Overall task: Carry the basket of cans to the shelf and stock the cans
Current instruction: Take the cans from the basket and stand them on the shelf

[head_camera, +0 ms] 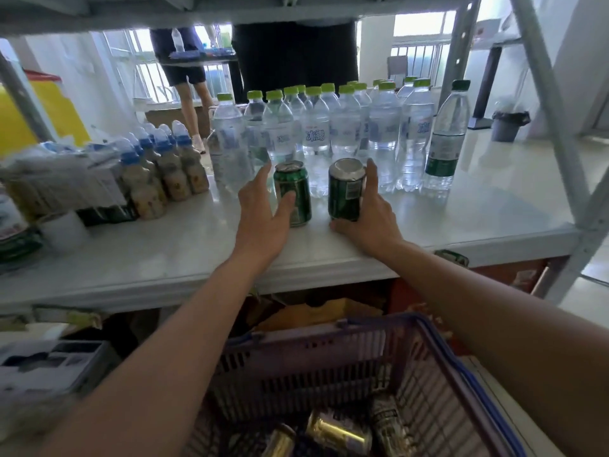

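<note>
Two green cans stand on the white shelf board (158,255), in front of a row of water bottles. My left hand (260,212) wraps the left green can (296,189), thumb across its front and fingers along its left side. My right hand (369,212) grips the right green can (346,189), which leans slightly, fingers on its right side and thumb at its base. Below my arms sits the purple basket (316,357) with a blue handle. Several gold and dark cans (339,433) lie on their sides in it.
Clear water bottles with green caps (346,127) fill the back of the shelf. Small blue-capped drink bottles (171,159) and wrapped packs stand at the left. Grey shelf posts (553,127) rise at the right. People stand beyond the shelf. Boxes sit on the lower level.
</note>
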